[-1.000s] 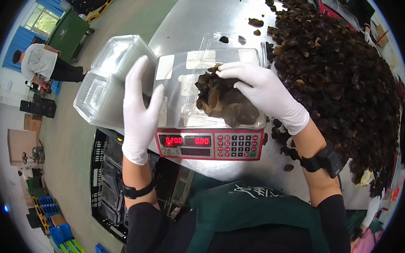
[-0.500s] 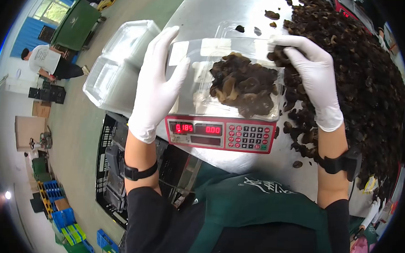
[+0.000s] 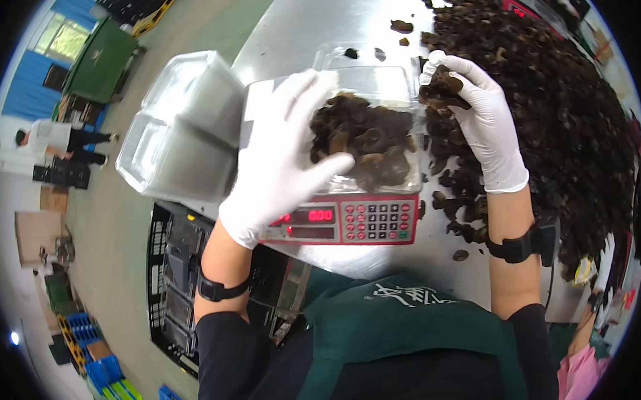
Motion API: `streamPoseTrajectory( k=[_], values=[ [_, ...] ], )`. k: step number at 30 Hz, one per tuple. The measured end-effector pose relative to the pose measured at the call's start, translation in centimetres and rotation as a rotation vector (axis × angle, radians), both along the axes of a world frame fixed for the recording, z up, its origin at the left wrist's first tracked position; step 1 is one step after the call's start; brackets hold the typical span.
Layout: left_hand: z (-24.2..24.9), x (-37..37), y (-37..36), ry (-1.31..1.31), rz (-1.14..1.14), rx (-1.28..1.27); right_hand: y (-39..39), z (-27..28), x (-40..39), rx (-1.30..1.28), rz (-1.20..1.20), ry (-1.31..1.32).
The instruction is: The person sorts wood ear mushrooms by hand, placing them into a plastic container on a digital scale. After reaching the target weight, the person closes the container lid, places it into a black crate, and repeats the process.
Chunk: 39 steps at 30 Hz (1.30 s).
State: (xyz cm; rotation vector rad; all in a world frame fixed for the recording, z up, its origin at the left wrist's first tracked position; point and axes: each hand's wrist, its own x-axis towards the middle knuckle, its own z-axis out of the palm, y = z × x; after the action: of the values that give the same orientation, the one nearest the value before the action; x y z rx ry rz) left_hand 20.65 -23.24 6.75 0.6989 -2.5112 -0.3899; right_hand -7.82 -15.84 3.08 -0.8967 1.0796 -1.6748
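Note:
My left hand [image 3: 276, 159], in a white glove, is over the left side of a clear plastic container [image 3: 404, 82]. Its thumb is spread from the fingers, and I see nothing held in it. Dark brown wood ear mushrooms [image 3: 363, 134] fill the container's middle and right. It rests on a red digital scale [image 3: 377, 220], whose left display is partly covered by my left hand; another display reads 0.00. Beyond the container's right edge, my gloved right hand [image 3: 484, 128] pinches a small clump of wood ear mushrooms [image 3: 443, 89].
A large heap of wood ear mushrooms [image 3: 546, 117] covers the metal table's [image 3: 285, 37] right side. Stacked clear containers [image 3: 187, 133] stand left of the scale. Below them is a black crate [image 3: 174, 279]. A person [image 3: 55, 140] is far left; another person's gloved hand [image 3: 605, 262] shows at right.
My left hand has moved right across the container and now covers part of the scale's display. My right hand has turned, showing more of the clump. The view has shifted slightly.

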Motion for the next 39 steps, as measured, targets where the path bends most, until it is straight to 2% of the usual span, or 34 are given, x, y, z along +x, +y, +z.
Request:
streamPoseTrajectory(
  k=[1,2,4,5,6,8,9,10,12,13,16,17,19,20,22,23,24,25,26,28,29,30,32,33,34,35,36,37,39],
  values=[
    [-0.3,-0.9,0.5,-0.032,-0.037,0.0,0.1,-1.6,-1.6,-0.03,-0.002,-0.074],
    [-0.7,-1.6,0.6,-0.065,-0.07,-0.003,0.9,-2.1,-2.7,-0.054,0.015,-0.031],
    [-1.2,-2.9,0.4,-0.138,-0.105,-0.035,2.8,-2.2,-3.9,-0.015,-0.099,0.456],
    [-1.4,-3.4,0.4,-0.151,-0.102,-0.008,3.8,-2.1,-5.2,0.103,-0.051,0.276],
    [-1.9,-3.8,0.2,-0.166,-0.096,0.019,4.5,-2.0,-6.5,0.293,-0.029,0.209],
    [-2.6,-4.4,0.1,-0.2,-0.072,-0.032,4.9,-4.5,-9.3,0.436,-0.057,0.834],
    [-2.8,-4.6,0.2,-0.224,-0.025,0.005,5.3,-5.1,-9.7,0.448,-0.178,1.193],
    [-2.9,-4.8,0.2,-0.251,0.02,0.045,4.6,-4.9,-9.8,0.45,-0.184,1.192],
    [-3.0,-5.0,0.1,-0.245,0.02,-0.023,1.5,-3.6,-8.7,0.255,-0.369,1.333],
    [-2.8,-5.3,0.2,-0.322,0.052,-0.049,-0.5,-2.2,-7.2,0.208,-0.291,1.183],
    [-2.2,-5.6,0.3,-0.401,0.087,-0.087,-7.0,-0.5,-2.3,0.157,-0.053,1.069],
    [-2.1,-5.4,0.2,-0.407,0.066,-0.065,-8.7,0.0,-0.6,0.034,0.023,1.084],
    [-2.1,-4.8,0.0,-0.379,0.022,-0.016,-13.3,-2.5,1.4,-0.189,0.065,1.226],
    [-1.9,-4.5,-0.1,-0.384,0.021,-0.013,-14.7,-3.2,2.1,-0.187,0.066,1.22],
    [-1.4,-3.9,-0.1,-0.327,0.011,0.061,-16.4,-4.3,3.2,-0.155,0.133,1.429],
    [-1.3,-3.4,-0.3,-0.309,-0.006,0.104,-16.6,-4.0,3.4,-0.141,0.141,1.42],
    [-1.3,-3.0,-0.5,-0.3,-0.01,0.13,-16.6,-3.5,3.4,0.005,0.176,1.448],
    [-1.3,-2.6,-0.7,-0.283,-0.019,0.151,-16.3,-3.2,3.3,0.15,0.208,1.473],
    [-1.2,-2.4,-0.8,-0.263,-0.029,0.166,-15.7,-3.3,2.9,0.162,0.208,1.469],
    [-0.7,-2.1,-0.7,-0.243,-0.033,0.173,-13.7,-3.8,1.2,-0.123,-0.027,1.225],
    [-0.8,-1.8,-0.7,-0.161,-0.015,0.14,-11.7,-2.9,0.3,-0.112,-0.051,1.129],
    [-0.9,-1.5,-0.6,-0.082,0.005,0.114,-9.0,-1.7,-0.5,-0.096,-0.071,1.03],
    [-1.2,-0.3,0.6,0.127,-0.03,-0.102,-4.6,-1.0,-2.4,0.105,-0.157,0.911],
    [-2.3,1.5,1.7,0.097,-0.138,-0.208,-2.3,-1.1,-3.4,0.13,-0.163,0.835],
    [-1.9,2.7,3.3,-0.285,-0.319,-0.152,0.0,-1.1,-4.1,0.151,-0.175,0.76],
    [-4.2,3.3,4.3,-0.132,-0.522,-0.135,2.1,-0.8,-4.3,0.276,-0.179,0.692],
    [-5.9,4.2,5.7,-0.413,-0.685,-0.007,4.0,-0.6,-4.0,0.401,-0.181,0.622],
    [-7.6,4.6,7.2,-0.481,-0.745,0.02,5.4,-0.7,-3.5,0.43,-0.168,0.621],
    [-11.2,5.0,9.4,-0.527,-0.693,0.02,7.1,-1.1,-2.1,0.432,-0.106,0.624]
  ],
)
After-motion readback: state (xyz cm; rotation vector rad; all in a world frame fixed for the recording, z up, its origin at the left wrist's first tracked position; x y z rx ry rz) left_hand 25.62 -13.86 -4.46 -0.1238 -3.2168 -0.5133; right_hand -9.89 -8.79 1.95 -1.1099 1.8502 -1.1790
